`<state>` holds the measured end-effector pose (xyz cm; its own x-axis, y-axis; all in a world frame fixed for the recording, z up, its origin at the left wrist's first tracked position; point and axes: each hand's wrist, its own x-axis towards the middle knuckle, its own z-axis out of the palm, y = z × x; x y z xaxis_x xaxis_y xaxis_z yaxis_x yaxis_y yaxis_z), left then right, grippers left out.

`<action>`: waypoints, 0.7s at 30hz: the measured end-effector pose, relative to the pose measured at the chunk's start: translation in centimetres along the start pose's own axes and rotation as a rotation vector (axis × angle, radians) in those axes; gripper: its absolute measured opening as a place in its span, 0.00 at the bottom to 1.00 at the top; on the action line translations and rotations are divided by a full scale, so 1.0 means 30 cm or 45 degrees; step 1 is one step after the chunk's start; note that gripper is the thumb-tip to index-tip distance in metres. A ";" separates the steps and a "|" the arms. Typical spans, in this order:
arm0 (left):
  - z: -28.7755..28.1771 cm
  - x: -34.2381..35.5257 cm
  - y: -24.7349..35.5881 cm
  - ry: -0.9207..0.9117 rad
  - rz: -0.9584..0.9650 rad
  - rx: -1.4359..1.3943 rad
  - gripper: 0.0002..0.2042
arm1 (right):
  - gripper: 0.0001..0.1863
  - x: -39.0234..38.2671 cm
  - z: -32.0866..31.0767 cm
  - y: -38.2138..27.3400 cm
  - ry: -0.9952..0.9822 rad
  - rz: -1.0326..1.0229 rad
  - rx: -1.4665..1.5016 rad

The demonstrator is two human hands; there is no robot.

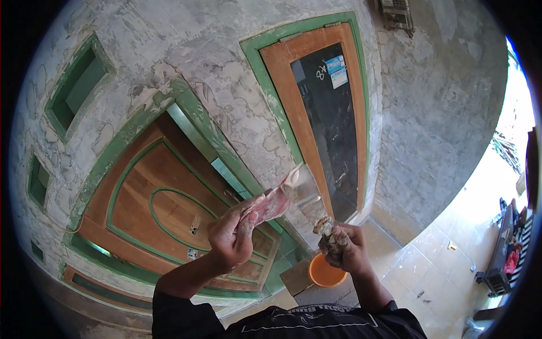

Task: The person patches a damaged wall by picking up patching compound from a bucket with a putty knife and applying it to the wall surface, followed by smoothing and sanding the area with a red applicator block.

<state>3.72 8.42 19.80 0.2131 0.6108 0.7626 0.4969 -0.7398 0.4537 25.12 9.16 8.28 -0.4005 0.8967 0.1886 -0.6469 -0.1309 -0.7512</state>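
Observation:
My left hand (231, 236) is raised in front of the wall, its fingers closed round a flat reddish piece (273, 205) smeared with whitish paste. I cannot make out its exact kind. My right hand (345, 248) grips the paste-caked handle of a putty knife (308, 198). Its wide, shiny blade points up and to the left, and its far edge meets the tip of the reddish piece, where a lump of pale paste (292, 178) sits. White smears cover the fingers of both hands.
Below my right hand an orange bucket (312, 272) stands by cardboard (295, 281). Ahead are a patchy grey wall (237, 130), a green-framed wooden door (135, 186) and a wood-framed window (327, 107). A dark bench-like object (502, 254) stands on the tiled floor at right.

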 end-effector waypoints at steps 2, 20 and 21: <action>-0.006 -0.039 -0.018 -0.096 0.027 0.138 0.10 | 0.20 0.004 0.001 -0.021 0.032 -0.010 0.031; -0.136 -0.008 -0.074 0.140 -1.110 -0.991 0.10 | 0.14 -0.062 -0.098 0.135 0.397 -0.558 -0.894; -0.124 -0.008 -0.072 0.240 -1.007 -0.910 0.10 | 0.17 -0.086 -0.089 0.129 0.275 -0.252 -0.351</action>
<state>-0.53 8.81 20.35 -0.1152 0.9792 0.1668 -0.1818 -0.1858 0.9656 25.39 7.46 3.21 -0.1206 0.9653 0.2316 -0.4878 0.1455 -0.8607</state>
